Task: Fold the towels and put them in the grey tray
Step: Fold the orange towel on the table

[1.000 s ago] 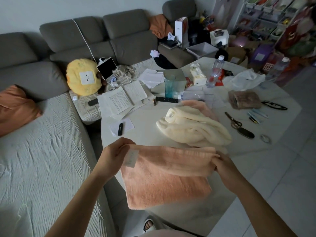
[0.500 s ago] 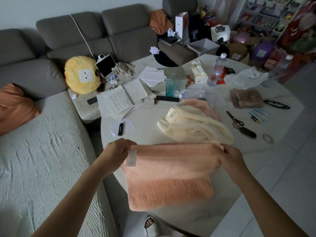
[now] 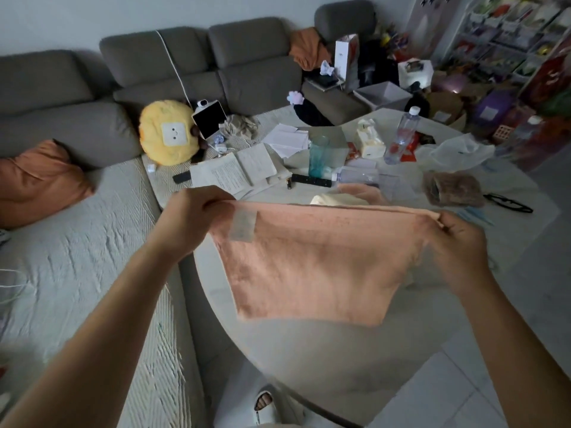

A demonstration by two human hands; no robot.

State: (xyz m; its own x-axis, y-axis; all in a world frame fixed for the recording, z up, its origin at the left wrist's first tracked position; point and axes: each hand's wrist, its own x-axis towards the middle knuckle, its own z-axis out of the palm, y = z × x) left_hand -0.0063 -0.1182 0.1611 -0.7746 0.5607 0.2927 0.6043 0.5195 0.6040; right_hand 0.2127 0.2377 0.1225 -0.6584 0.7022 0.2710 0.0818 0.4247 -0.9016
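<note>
Step in hand: folding, mid-way. The peach towel (image 3: pixel 312 267) is held up over the near edge of the table (image 3: pixel 324 359), stretched flat between both hands. It hangs free with a white care label (image 3: pixel 244 225) near its upper left corner.

Left hand (image 3: pixel 191 220): fingers curled round the towel's upper left corner, gripping it.
Right hand (image 3: pixel 457 242): thumb and fingers pinching the upper right corner.

Next move, as judged: bring the two held corners together to halve the width, or lower the towel onto the bare near part of the table and fold it there. Either way the edges need to meet squarely, with the label turned inside.

Other towels: a cream towel (image 3: pixel 333 199) and a second peach one (image 3: pixel 361 190) lie on the table just behind the held towel's top edge, mostly hidden by it; both appear not yet folded.

Grey tray (image 3: pixel 383 94): an open grey bin on the sofa (image 3: pixel 247 66) beyond the far side of the table is the likely target; it sits well apart from the hands.

In the way, between towel and tray:
- teal drinking glass (image 3: pixel 318 156), upright
- clear water bottle (image 3: pixel 401 134), upright
- tissue pack (image 3: pixel 369 143)
- black remote (image 3: pixel 312 181)
- open papers (image 3: pixel 238 171)
- fur pouch (image 3: pixel 452 189) and spectacles (image 3: pixel 508 202) to the right

Risk: a reach across with a dangling towel could tip the glass or bottle.
</note>
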